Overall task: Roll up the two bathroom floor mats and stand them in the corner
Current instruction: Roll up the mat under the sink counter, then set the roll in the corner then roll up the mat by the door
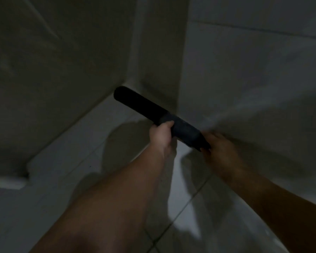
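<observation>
A dark rolled-up floor mat (140, 105) is held out over the floor, its far end pointing into the wall corner (133, 83). My left hand (161, 135) grips the roll from below near its middle. My right hand (221, 147) holds the near end of the roll, fingers curled on it. The scene is dim and blurred. Only this one mat is in view.
Pale tiled walls meet at the corner; a projecting wall edge (181, 70) stands just right of it. The white tiled floor (84, 147) stretches below. A white ledge or fixture (9, 181) sits at the left edge.
</observation>
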